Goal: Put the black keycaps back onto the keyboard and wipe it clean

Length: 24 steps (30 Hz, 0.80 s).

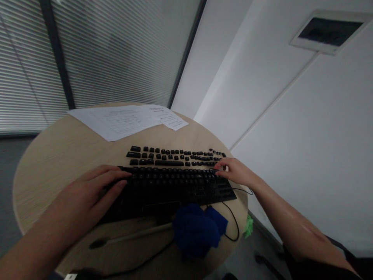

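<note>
Head view: keyboard (pixel 175 182) runs lengthwise from left hand (pixel 89 192) to right hand (pixel 236 171), loose keycaps (pixel 169 163) just beyond, right's closer; can't tell if either's gripping.

A black keyboard (pixel 175 187) lies on a round table (pixel 43 167). The left hand (pixel 94 190) touches the keyboard's left end; the right hand (pixel 235 170) is curled at its right end, any grip there too small to make out. Loose black keycaps (pixel 169 163) lie in rows just beyond the keyboard, with printed papers (pixel 125 121) farther beyond it. On its near side are a crumpled blue cloth (pixel 198 233) and a thin, dark-tipped stick (pixel 140 232).
</note>
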{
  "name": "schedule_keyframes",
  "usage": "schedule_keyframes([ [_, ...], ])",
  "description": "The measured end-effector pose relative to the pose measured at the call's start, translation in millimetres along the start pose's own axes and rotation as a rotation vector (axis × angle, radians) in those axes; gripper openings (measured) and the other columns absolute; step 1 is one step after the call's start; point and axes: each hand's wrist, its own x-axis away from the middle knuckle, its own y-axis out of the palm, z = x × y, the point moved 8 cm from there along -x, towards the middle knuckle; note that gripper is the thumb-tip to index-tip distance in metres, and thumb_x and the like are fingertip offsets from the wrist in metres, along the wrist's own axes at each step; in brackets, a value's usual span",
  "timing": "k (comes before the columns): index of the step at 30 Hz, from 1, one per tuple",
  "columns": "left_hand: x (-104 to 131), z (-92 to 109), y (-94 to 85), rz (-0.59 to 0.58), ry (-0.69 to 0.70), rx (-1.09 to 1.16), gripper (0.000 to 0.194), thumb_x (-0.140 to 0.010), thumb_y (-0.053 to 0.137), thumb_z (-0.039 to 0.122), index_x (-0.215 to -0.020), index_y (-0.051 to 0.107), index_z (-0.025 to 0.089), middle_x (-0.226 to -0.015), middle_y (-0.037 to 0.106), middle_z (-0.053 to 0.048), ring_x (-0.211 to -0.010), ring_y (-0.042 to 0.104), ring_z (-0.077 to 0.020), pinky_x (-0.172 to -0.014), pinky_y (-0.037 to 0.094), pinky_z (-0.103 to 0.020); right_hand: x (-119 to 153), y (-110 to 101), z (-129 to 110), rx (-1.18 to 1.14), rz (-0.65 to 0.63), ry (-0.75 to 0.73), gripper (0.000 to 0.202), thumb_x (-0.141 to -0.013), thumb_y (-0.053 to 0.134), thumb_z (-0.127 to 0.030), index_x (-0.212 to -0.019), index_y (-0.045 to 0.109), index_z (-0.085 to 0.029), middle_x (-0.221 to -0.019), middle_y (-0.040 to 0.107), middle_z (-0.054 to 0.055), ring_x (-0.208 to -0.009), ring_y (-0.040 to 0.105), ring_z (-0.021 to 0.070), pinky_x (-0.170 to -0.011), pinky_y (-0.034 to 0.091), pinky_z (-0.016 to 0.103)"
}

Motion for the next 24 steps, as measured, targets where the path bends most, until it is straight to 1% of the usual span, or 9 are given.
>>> schedule_keyframes([
  [3, -1.0, 2.3, -0.8, 0.003, 0.001, -0.011, 0.043, -0.096, 0.04, 0.055, -0.105, 0.071, 0.027, -0.104, 0.075, -0.006, -0.092, 0.072, -0.0255, -0.084, 0.059, -0.044, 13.2, 15.7, -11.4, -0.004, -0.02, 0.009, 0.013, -0.087, 0.071, -0.024, -0.099, 0.076, -0.021, -0.096, 0.075, 0.006, -0.085, 0.068, 0.0192, -0.077, 0.051, 0.031],
  [8, -1.2, 6.3, -3.2, -0.001, -0.02, -0.002, 0.045, -0.095, 0.039, 0.056, -0.103, 0.072, 0.026, -0.103, 0.074, -0.007, -0.092, 0.071, -0.0254, -0.086, 0.058, -0.045, 17.5, 29.4, -15.9, 0.032, -0.049, 0.018, 0.013, -0.088, 0.071, -0.021, -0.1, 0.076, -0.02, -0.097, 0.076, 0.007, -0.09, 0.07, 0.0208, -0.082, 0.051, 0.032],
  [11, -0.5, 4.2, -1.7, -0.038, -0.059, 0.002, 0.044, -0.094, 0.041, 0.055, -0.103, 0.072, 0.025, -0.105, 0.074, -0.007, -0.094, 0.071, -0.0261, -0.087, 0.058, -0.045, 16.2, 31.8, -15.7, 0.059, -0.06, 0.026, 0.013, -0.089, 0.072, -0.021, -0.1, 0.077, -0.02, -0.097, 0.077, 0.006, -0.09, 0.07, 0.0209, -0.081, 0.051, 0.031],
  [14, 0.1, 2.3, -0.3, -0.065, -0.068, 0.005, 0.042, -0.093, 0.043, 0.052, -0.105, 0.072, 0.024, -0.107, 0.074, -0.008, -0.096, 0.071, -0.0271, -0.089, 0.056, -0.045, 14.3, 32.3, -16.5, 0.079, -0.072, 0.031, 0.012, -0.088, 0.073, -0.02, -0.099, 0.077, -0.02, -0.096, 0.077, 0.006, -0.088, 0.071, 0.0202, -0.079, 0.05, 0.03],
  [21, 1.1, 0.0, -0.1, -0.041, -0.064, 0.0, 0.042, -0.094, 0.042, 0.052, -0.107, 0.072, 0.025, -0.11, 0.074, -0.008, -0.098, 0.071, -0.027, -0.09, 0.056, -0.045, 11.4, 32.2, -17.6, 0.228, -0.123, 0.07, 0.005, -0.084, 0.075, -0.02, -0.088, 0.077, -0.02, -0.089, 0.077, 0.005, -0.083, 0.071, 0.0208, -0.073, 0.047, 0.028],
  [24, 1.1, -0.4, 0.3, -0.051, -0.074, 0.009, 0.043, -0.094, 0.042, 0.053, -0.106, 0.072, 0.024, -0.109, 0.074, -0.008, -0.098, 0.071, -0.0276, -0.09, 0.057, -0.046, 11.5, 31.6, -22.0, 0.253, -0.151, 0.055, 0.008, -0.085, 0.073, -0.019, -0.092, 0.077, -0.022, -0.093, 0.078, 0.005, -0.085, 0.071, 0.021, -0.074, 0.046, 0.028],
])
